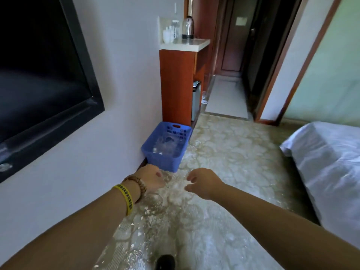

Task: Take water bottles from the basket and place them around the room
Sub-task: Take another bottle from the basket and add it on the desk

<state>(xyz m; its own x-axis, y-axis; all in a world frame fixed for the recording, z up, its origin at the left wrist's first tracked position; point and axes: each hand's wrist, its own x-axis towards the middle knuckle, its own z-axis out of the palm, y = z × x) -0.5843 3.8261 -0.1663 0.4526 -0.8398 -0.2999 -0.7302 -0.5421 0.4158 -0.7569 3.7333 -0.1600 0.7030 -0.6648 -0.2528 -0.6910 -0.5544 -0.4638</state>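
Note:
A blue plastic basket point(182, 131) stands on the floor against the white wall, beside a wooden cabinet. Clear water bottles point(168, 146) lie inside it, blurred. My left hand point(151, 179), with a yellow wristband and a bead bracelet, hangs just short of the basket's near corner, its fingers curled and holding nothing. My right hand point(202, 183) is level with it, further right above the floor, fingers loosely apart and empty. Both arms reach forward toward the basket.
A dark TV point(39, 71) hangs on the left wall. The wooden cabinet point(178, 84) carries a kettle point(188, 28) and white cups point(169, 36). A bed with white sheets point(327, 162) fills the right. A hallway with doors lies beyond. Patterned floor runs between.

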